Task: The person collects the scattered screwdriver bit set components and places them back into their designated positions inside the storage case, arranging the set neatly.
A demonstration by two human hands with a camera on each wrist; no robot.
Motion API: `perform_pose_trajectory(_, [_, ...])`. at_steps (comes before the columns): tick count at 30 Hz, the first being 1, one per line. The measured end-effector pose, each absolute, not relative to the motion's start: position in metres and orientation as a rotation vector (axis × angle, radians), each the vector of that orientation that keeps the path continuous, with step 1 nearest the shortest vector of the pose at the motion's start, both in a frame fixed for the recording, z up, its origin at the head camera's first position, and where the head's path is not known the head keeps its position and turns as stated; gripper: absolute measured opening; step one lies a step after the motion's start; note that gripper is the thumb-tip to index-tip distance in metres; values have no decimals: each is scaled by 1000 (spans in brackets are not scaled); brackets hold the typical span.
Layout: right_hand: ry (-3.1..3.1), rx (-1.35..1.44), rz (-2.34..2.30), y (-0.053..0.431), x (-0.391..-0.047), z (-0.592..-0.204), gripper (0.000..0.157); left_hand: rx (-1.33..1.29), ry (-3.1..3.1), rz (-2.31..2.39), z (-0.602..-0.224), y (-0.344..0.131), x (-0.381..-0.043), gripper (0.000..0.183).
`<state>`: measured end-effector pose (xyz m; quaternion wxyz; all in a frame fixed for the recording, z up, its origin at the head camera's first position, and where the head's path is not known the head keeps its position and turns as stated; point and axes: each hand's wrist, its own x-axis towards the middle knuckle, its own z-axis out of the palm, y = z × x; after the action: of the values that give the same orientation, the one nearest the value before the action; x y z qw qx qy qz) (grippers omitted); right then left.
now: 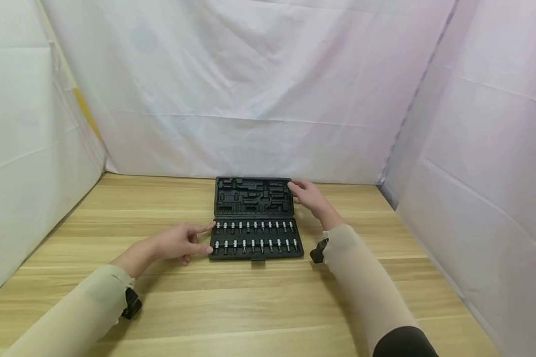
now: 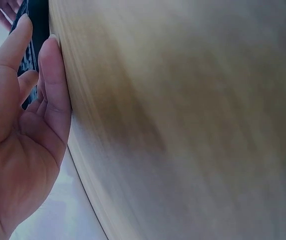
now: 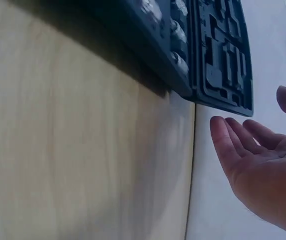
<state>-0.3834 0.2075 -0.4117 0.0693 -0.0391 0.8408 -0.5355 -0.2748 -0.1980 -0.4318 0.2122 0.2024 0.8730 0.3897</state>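
A black socket bit case lies unfolded on the table in the head view. Two rows of silver bit sockets fill its lower half, while moulded recesses line the raised lid. At the case's left side is my left hand; its index finger and thumb reach out to the edge, and the other fingers bend. My right hand is by the lid's right edge, its fingers loosely bent. In the right wrist view, that hand shows a small gap between fingertips and lid.
The wooden table runs up to a white cloth wall close behind the lid. More white cloth hangs at the left and right. A small latch sticks out from the case's front edge.
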Motion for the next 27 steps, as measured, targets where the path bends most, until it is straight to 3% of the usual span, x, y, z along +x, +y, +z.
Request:
perform_pose_trajectory(13, [2463, -147, -1693, 208, -386, -420, 74, 542, 2433, 1071, -433, -197, -275, 87])
perform_pose_trajectory(27, [2277, -133, -1981, 216, -363, -405, 79, 539, 2434, 1064, -434, -197, -277, 88])
